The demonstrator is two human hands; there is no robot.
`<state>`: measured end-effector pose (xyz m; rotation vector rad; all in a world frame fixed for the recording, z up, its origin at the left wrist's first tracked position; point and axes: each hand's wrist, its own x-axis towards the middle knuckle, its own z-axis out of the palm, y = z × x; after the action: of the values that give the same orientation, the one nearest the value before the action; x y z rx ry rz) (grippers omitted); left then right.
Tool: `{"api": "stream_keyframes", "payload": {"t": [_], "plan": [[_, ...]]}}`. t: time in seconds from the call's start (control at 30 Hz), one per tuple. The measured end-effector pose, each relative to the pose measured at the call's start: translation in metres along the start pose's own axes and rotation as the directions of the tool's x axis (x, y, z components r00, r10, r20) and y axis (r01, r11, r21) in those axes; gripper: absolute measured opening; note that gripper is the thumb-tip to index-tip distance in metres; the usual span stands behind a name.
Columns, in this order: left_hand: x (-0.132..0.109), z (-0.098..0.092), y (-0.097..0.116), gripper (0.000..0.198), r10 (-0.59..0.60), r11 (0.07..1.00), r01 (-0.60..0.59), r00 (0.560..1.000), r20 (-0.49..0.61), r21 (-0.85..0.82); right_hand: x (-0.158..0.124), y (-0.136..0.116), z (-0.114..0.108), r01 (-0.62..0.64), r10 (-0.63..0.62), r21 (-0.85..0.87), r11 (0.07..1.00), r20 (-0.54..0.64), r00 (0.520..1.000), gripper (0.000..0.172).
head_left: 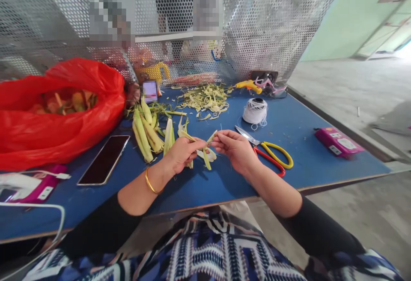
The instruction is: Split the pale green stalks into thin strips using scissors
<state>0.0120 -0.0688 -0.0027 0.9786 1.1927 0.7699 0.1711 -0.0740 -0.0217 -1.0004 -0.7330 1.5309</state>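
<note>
Pale green corn husk strips [208, 156] are pinched between my two hands above the blue table. My left hand [184, 152], with a gold bangle at the wrist, is closed on the husk from the left. From the right, the fingertips of my right hand [234, 147] close on the husk's upper end. Just left of my left hand lie several whole corn husks [143, 135]. Scissors [257, 141] with one red and one yellow handle lie open beside my right hand. Behind them stands a spool of white thread [255, 112].
A pile of husk scraps [207, 99] lies at the back. On the left are a red plastic bag [105, 79] and a phone [104, 161]. A yellow glue gun [248, 85] and a purple packet [338, 141] are right. Behind a perforated metal screen [257, 24] are other people.
</note>
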Motion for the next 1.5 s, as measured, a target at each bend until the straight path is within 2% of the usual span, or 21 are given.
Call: {"api": "stream_keyframes", "payload": {"t": [0.1, 0.17, 0.2, 0.23, 0.27, 0.33, 0.37, 0.43, 0.53, 0.67, 0.73, 0.77, 0.8, 0.87, 0.93, 0.97, 1.0, 1.03, 1.1, 1.37, 1.5], "plan": [[0.001, 0.0, 0.001, 0.011, 0.006, 1.0, -0.005, 0.999, -0.052, 0.026, 0.004, -0.008, -0.009, 0.075, -0.083, -0.119, 0.99, -0.062, 0.995, 0.016], [0.003, -0.002, 0.001, 0.008, 0.024, 1.0, -0.023, 0.996, -0.085, 0.018, 0.001, -0.019, -0.024, 0.191, -0.234, -0.362, 0.913, -0.079, 0.969, 0.017], [0.003, -0.003, 0.001, 0.008, 0.037, 0.999, -0.036, 0.995, -0.095, 0.014, -0.003, -0.026, -0.033, 0.25, -0.323, -0.551, 0.796, -0.037, 0.946, 0.018], [0.004, -0.005, 0.001, 0.008, 0.051, 0.999, -0.051, 0.994, -0.099, 0.009, -0.008, -0.033, -0.043, 0.287, -0.387, -0.742, 0.606, 0.04, 0.921, 0.017], [0.006, -0.007, 0.001, 0.008, 0.063, 0.998, -0.063, 0.993, -0.098, 0.006, -0.015, -0.039, -0.054, 0.28, -0.401, -0.893, 0.354, 0.125, 0.907, 0.016], [0.008, -0.01, 0.001, 0.009, 0.076, 0.997, -0.076, 0.993, -0.093, 0.0, -0.031, -0.048, -0.074, 0.134, -0.336, -0.982, -0.131, 0.171, 0.926, 0.017], [0.009, -0.011, 0.001, 0.009, 0.078, 0.997, -0.078, 0.993, -0.094, -0.002, -0.038, -0.052, -0.082, 0.055, -0.298, -0.952, -0.301, 0.148, 0.943, 0.018], [0.01, -0.012, 0.001, 0.011, 0.081, 0.997, -0.082, 0.991, -0.106, -0.004, -0.049, -0.055, -0.092, -0.017, -0.236, -0.874, -0.485, 0.113, 0.965, 0.022], [0.011, -0.011, 0.003, 0.012, 0.092, 0.996, -0.094, 0.989, -0.116, -0.005, -0.051, -0.058, -0.097, -0.038, -0.165, -0.839, -0.543, 0.063, 0.984, 0.034], [0.012, -0.008, 0.012, 0.012, 0.081, 0.996, -0.084, 0.989, -0.126, -0.016, -0.038, -0.062, -0.095, -0.026, -0.086, -0.853, -0.522, 0.022, 0.996, 0.049], [0.014, -0.008, 0.018, 0.012, 0.072, 0.996, -0.079, 0.986, -0.152, -0.038, -0.033, -0.063, -0.094, -0.042, -0.095, -0.896, -0.441, 0.0, 0.995, 0.054], [0.015, -0.008, 0.021, 0.012, 0.067, 0.996, -0.076, 0.984, -0.164, -0.05, -0.032, -0.062, -0.094, -0.032, -0.102, -0.932, -0.361, 0.005, 0.995, 0.056], [0.017, -0.009, 0.024, 0.012, 0.063, 0.995, -0.074, 0.982, -0.175, -0.059, -0.031, -0.061, -0.093, -0.005, -0.104, -0.97, -0.244, 0.021, 0.994, 0.058], [0.022, -0.011, 0.03, 0.013, 0.06, 0.995, -0.074, 0.98, -0.191, -0.067, -0.031, -0.058, -0.09, 0.08, -0.061, -0.991, 0.105, 0.074, 0.995, 0.058], [0.027, -0.012, 0.035, 0.015, 0.068, 0.994, -0.085, 0.977, -0.202, -0.073, -0.031, -0.055, -0.082, 0.091, 0.046, -0.859, 0.504, 0.132, 0.99, 0.058], [0.029, -0.012, 0.037, 0.016, 0.073, 0.993, -0.091, 0.976, -0.205, -0.078, -0.031, -0.054, -0.077, 0.056, 0.108, -0.761, 0.646, 0.164, 0.981, 0.06], [0.032, -0.012, 0.039, 0.017, 0.079, 0.991, -0.098, 0.975, -0.208, -0.087, -0.03, -0.054, -0.071, 0.016, 0.16, -0.678, 0.735, 0.196, 0.967, 0.063], [0.034, -0.011, 0.04, 0.018, 0.083, 0.99, -0.105, 0.974, -0.21, -0.097, -0.029, -0.053, -0.066, -0.014, 0.193, -0.624, 0.781, 0.221, 0.956, 0.065], [0.037, -0.009, 0.044, 0.018, 0.086, 0.987, -0.113, 0.973, -0.214, -0.118, -0.025, -0.055, -0.056, -0.028, 0.213, -0.586, 0.81, 0.25, 0.944, 0.065], [0.048, 0.0, 0.054, 0.017, 0.102, 0.968, -0.165, 0.949, -0.3, -0.191, -0.008, -0.06, -0.042, 0.018, 0.199, -0.543, 0.84, 0.338, 0.92, 0.065], [0.054, 0.003, 0.057, 0.015, 0.125, 0.969, -0.187, 0.936, -0.33, -0.161, -0.003, -0.058, -0.034, 0.021, 0.175, -0.54, 0.841, 0.31, 0.935, 0.066]]}}
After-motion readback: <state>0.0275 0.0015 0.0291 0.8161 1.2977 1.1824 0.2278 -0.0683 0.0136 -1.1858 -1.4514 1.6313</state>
